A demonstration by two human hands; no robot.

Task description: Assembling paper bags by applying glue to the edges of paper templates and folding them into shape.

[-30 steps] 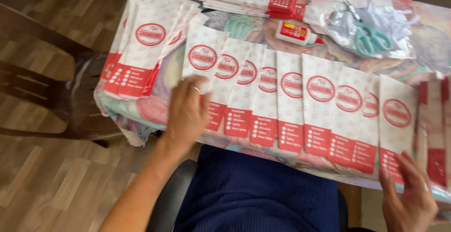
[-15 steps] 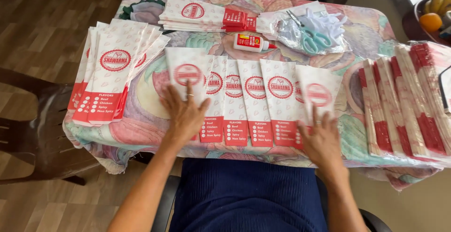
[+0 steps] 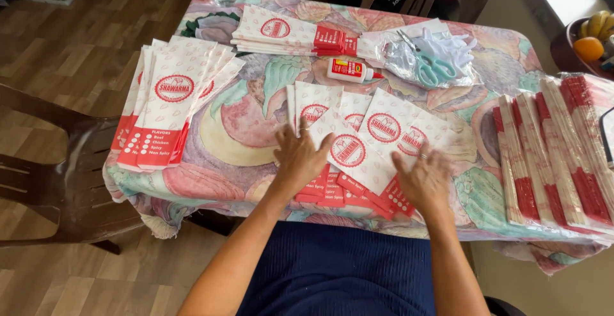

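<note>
Both hands press flat, fingers spread wide, on a bunched fan of white-and-red paper bags (image 3: 358,134) at the near edge of the bench (image 3: 236,130). The left hand (image 3: 299,156) covers the fan's left lower part, the right hand (image 3: 425,178) its right lower corner. A glue bottle (image 3: 350,70) lies just beyond the bags, scissors (image 3: 435,66) farther right

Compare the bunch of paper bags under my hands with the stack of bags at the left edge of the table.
The bunch under the left hand and right hand is splayed at mixed angles; the left stack is fanned evenly, all bags pointing one way. The bunch is pressed by both hands; the left stack lies untouched. Both are white paper bags with red round emblems and red bottoms.
</note>
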